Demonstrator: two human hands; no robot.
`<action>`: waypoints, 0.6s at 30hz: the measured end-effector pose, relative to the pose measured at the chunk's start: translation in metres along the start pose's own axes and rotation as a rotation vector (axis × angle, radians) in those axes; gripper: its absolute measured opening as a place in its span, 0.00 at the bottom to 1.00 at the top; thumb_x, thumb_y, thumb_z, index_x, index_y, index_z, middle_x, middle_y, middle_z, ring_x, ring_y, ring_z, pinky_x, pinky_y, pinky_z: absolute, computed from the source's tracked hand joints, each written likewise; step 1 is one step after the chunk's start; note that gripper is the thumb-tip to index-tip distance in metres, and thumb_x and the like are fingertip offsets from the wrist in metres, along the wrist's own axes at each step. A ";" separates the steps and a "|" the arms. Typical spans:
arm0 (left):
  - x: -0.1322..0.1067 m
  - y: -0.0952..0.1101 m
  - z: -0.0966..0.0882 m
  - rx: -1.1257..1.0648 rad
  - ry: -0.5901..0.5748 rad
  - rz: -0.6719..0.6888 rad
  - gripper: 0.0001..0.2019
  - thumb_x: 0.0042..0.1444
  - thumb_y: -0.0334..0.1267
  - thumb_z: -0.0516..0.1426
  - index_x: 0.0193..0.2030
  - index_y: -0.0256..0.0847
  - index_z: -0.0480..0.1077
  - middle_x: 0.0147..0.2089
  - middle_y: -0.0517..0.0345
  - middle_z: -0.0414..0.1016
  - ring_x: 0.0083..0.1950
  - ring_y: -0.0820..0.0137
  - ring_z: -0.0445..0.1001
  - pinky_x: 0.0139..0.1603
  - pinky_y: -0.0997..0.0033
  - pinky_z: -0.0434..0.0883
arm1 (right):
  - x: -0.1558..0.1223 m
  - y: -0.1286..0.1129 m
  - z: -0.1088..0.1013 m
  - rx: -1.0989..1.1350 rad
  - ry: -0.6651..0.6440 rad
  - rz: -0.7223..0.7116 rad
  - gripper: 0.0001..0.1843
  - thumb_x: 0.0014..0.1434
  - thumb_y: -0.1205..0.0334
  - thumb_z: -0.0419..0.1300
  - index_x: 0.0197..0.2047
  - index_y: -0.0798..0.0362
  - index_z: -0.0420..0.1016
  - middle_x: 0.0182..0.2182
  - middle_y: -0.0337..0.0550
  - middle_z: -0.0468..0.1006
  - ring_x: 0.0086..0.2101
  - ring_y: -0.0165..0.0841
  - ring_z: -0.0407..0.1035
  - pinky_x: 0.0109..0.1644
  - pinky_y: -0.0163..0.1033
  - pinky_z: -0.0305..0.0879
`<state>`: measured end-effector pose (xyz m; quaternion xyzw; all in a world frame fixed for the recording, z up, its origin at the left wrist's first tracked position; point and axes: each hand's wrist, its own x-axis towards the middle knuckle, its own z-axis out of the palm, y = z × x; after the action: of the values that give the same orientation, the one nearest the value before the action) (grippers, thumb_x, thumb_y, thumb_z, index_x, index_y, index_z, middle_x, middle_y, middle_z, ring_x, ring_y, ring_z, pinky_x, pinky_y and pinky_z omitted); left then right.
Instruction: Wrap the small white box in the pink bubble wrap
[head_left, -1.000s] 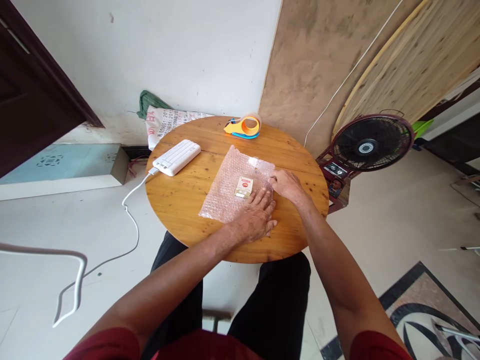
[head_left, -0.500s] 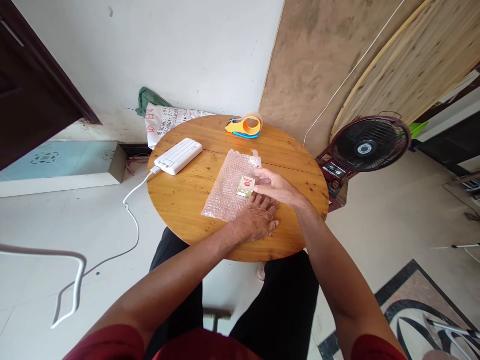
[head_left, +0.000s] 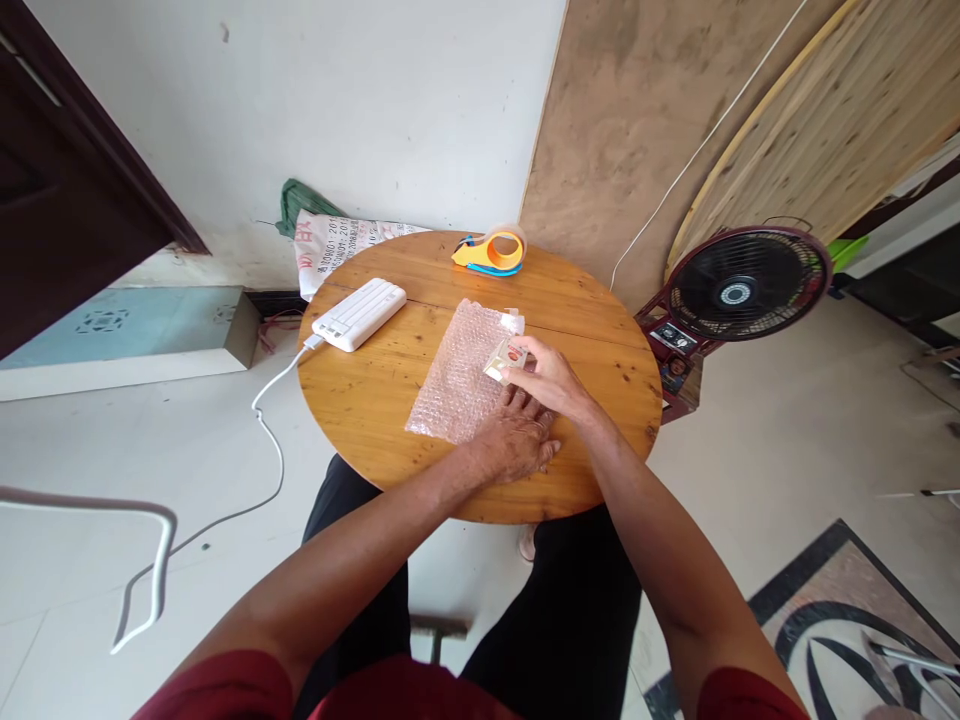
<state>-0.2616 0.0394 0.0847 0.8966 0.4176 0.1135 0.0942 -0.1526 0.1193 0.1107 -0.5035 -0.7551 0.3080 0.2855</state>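
Observation:
A sheet of pinkish bubble wrap (head_left: 457, 375) lies on the round wooden table (head_left: 375, 400). My left hand (head_left: 517, 445) lies flat on its near right corner, fingers stretched out. My right hand (head_left: 547, 375) pinches a small beige box with a red mark (head_left: 504, 358) and holds it tilted up, just over the wrap's right edge. A small white scrap (head_left: 513, 321) sits at the wrap's far right corner.
A white power bank (head_left: 358, 313) with a white cable (head_left: 262, 420) lies at the table's left. An orange and blue tape dispenser (head_left: 489, 251) sits at the far edge. A dark floor fan (head_left: 742, 290) stands to the right. A printed sack (head_left: 337, 240) leans at the wall.
My right hand moved left from the wrap's right edge to the small box, pinched it and tilted it up. The wrap's right part now lies under my hands. My left hand stayed put.

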 end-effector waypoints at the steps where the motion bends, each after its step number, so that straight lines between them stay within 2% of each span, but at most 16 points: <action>1: 0.000 0.000 0.000 0.010 0.005 -0.002 0.31 0.67 0.51 0.45 0.70 0.32 0.58 0.75 0.39 0.51 0.76 0.44 0.42 0.73 0.40 0.41 | 0.000 0.002 -0.003 0.059 0.036 0.029 0.24 0.49 0.57 0.65 0.51 0.50 0.74 0.37 0.38 0.81 0.37 0.35 0.75 0.44 0.40 0.71; 4: 0.000 0.000 0.002 0.024 0.006 -0.021 0.32 0.68 0.52 0.44 0.71 0.32 0.57 0.75 0.37 0.49 0.76 0.41 0.42 0.73 0.38 0.42 | -0.004 0.005 -0.020 0.184 0.151 0.065 0.24 0.48 0.54 0.65 0.49 0.52 0.74 0.41 0.41 0.81 0.40 0.37 0.75 0.48 0.42 0.71; 7: 0.000 0.000 0.003 0.019 0.008 -0.022 0.31 0.68 0.52 0.45 0.70 0.34 0.58 0.75 0.37 0.49 0.75 0.40 0.43 0.72 0.35 0.41 | -0.016 0.010 -0.044 0.164 0.212 0.068 0.24 0.48 0.54 0.65 0.49 0.53 0.75 0.43 0.43 0.81 0.42 0.38 0.75 0.50 0.44 0.70; 11: 0.000 0.001 0.003 0.013 -0.014 -0.035 0.31 0.68 0.51 0.45 0.71 0.35 0.57 0.75 0.37 0.47 0.76 0.41 0.43 0.71 0.31 0.41 | -0.031 0.039 -0.074 -0.020 0.258 0.134 0.26 0.48 0.57 0.65 0.52 0.53 0.74 0.43 0.46 0.81 0.41 0.40 0.75 0.51 0.47 0.70; 14: 0.001 0.001 0.002 0.007 -0.033 -0.046 0.31 0.68 0.51 0.45 0.71 0.34 0.56 0.75 0.37 0.47 0.76 0.41 0.42 0.71 0.32 0.40 | -0.037 0.066 -0.087 -0.171 0.242 0.163 0.30 0.49 0.56 0.64 0.56 0.52 0.72 0.45 0.47 0.81 0.43 0.43 0.75 0.53 0.53 0.69; 16: 0.001 0.002 0.001 0.006 -0.046 -0.053 0.31 0.68 0.51 0.45 0.71 0.34 0.56 0.76 0.38 0.46 0.76 0.42 0.42 0.71 0.32 0.39 | -0.042 0.071 -0.089 -0.303 0.279 0.114 0.31 0.50 0.56 0.63 0.58 0.53 0.71 0.51 0.52 0.78 0.50 0.47 0.72 0.59 0.56 0.65; 18: 0.001 0.002 0.000 0.003 -0.055 -0.052 0.31 0.68 0.51 0.44 0.71 0.34 0.56 0.76 0.38 0.46 0.76 0.42 0.41 0.71 0.32 0.39 | -0.048 0.060 -0.086 -0.421 0.373 0.015 0.30 0.51 0.57 0.63 0.58 0.54 0.72 0.57 0.54 0.74 0.58 0.49 0.66 0.65 0.57 0.58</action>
<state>-0.2595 0.0390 0.0856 0.8883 0.4383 0.0855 0.1070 -0.0380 0.1074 0.1157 -0.6053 -0.7331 0.0486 0.3063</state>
